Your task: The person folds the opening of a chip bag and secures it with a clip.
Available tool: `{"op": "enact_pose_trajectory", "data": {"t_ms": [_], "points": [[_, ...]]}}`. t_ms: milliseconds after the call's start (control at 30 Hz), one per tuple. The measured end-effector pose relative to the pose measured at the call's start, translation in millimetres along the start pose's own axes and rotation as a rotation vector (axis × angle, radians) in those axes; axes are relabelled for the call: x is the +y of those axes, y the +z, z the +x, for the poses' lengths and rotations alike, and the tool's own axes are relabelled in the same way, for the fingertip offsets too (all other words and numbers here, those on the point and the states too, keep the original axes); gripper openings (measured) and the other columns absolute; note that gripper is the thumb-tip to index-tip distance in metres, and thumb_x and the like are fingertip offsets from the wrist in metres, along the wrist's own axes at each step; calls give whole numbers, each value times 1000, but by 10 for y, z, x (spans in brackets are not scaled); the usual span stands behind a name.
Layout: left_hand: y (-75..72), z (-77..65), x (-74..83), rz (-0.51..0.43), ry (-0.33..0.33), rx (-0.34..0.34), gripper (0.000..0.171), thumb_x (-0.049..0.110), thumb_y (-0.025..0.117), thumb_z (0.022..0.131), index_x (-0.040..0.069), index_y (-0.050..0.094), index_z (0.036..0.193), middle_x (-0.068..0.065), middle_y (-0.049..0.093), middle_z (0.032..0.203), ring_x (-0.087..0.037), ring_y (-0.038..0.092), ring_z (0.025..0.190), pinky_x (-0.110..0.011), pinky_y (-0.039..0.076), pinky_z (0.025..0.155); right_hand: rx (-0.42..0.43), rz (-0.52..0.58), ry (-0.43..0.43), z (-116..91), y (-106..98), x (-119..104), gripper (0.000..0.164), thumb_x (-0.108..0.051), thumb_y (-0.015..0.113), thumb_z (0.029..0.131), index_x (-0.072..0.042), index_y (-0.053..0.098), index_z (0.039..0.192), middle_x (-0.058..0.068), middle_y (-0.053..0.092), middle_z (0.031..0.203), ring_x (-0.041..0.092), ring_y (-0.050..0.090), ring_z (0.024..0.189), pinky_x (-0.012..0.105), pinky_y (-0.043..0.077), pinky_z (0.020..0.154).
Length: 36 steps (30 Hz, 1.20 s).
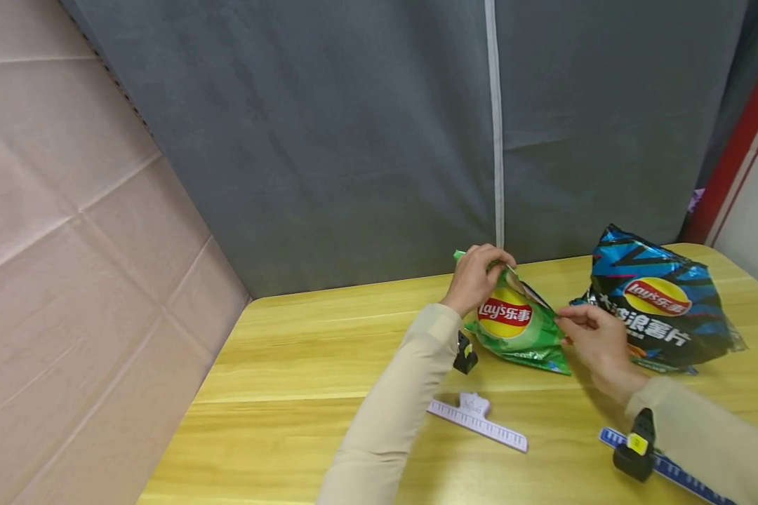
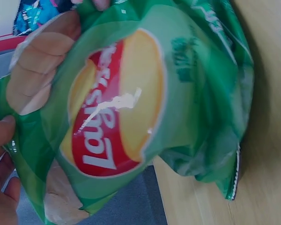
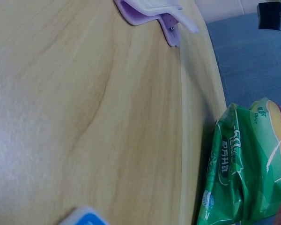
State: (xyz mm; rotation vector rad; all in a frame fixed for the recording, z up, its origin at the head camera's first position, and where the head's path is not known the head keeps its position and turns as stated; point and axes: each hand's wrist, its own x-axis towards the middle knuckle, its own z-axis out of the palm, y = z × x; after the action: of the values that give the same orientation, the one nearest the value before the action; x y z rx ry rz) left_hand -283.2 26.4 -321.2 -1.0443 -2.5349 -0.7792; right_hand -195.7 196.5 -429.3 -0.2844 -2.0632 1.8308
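A green Lay's potato chip bag point(image 1: 521, 337) stands tilted on the table, its top edge slanting down to the right. My left hand point(image 1: 476, 273) pinches the upper left corner of that edge; in the left wrist view its fingers point(image 2: 2, 136) show at the bag's border. On the other side, my right hand point(image 1: 596, 344) pinches the right end of the top edge between thumb and fingers. Nearer to me lies a pale purple bag clip point(image 1: 476, 419) with a piano-key pattern. Partly under the right forearm is a blue clip point(image 1: 685, 480) of similar pattern.
Just right of the green bag, a black and blue Lay's chip bag point(image 1: 663, 301) leans upright, close behind my right hand. A grey curtain point(image 1: 354, 175) hangs along the back edge of the wooden table point(image 1: 278, 393). Pinkish cloth point(image 1: 88, 280) covers the left side.
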Motion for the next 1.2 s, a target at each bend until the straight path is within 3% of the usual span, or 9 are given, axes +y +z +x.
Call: {"op": "enact_pose_trajectory", "data": {"t_ms": [133, 233, 367, 467, 700, 1200], "points": [[-32, 7, 1, 5, 5, -31, 15, 12, 56, 89, 16, 70, 91, 7, 61, 90, -7, 48, 85, -11, 32, 75, 0, 9, -13, 58, -1, 123, 12, -14, 63, 84, -8, 65, 94, -7, 61, 79, 9, 56, 62, 23, 49, 54], [-50, 11, -4, 15, 11, -54, 15, 12, 56, 89, 17, 70, 89, 8, 59, 87, -7, 47, 82, -12, 32, 72, 2, -34, 4, 1, 12, 6, 15, -10, 59, 86, -2, 63, 98, -8, 60, 77, 8, 55, 63, 23, 49, 55], [-66, 14, -15, 32, 25, -76, 15, 12, 56, 89, 17, 69, 87, 9, 55, 82, -8, 45, 78, -14, 31, 69, 11, -65, 5, 8, 30, 45, 20, -13, 59, 87, 0, 61, 102, -8, 59, 79, 7, 55, 64, 22, 49, 56], [-72, 14, -23, 36, 33, -85, 16, 11, 55, 90, 17, 69, 86, 8, 54, 80, -8, 44, 76, -14, 31, 68, 17, -53, -11, 70, 33, 193, 21, -17, 61, 86, -2, 62, 101, -5, 59, 81, 7, 55, 65, 22, 49, 56], [-69, 11, -33, 30, 37, -85, 16, 10, 56, 89, 17, 69, 84, 8, 53, 79, -8, 44, 77, -14, 31, 68, 40, -51, -21, 112, 45, 298, 22, -17, 60, 87, -1, 62, 101, -2, 59, 83, 9, 56, 65, 21, 49, 56], [-80, 10, -30, 8, 40, -107, 18, 11, 53, 91, 16, 68, 84, 8, 61, 87, -7, 46, 80, -11, 32, 71, -29, -26, 0, 95, 6, 244, 24, -20, 58, 88, -2, 64, 104, -7, 59, 87, 6, 57, 67, 18, 48, 59]]}}
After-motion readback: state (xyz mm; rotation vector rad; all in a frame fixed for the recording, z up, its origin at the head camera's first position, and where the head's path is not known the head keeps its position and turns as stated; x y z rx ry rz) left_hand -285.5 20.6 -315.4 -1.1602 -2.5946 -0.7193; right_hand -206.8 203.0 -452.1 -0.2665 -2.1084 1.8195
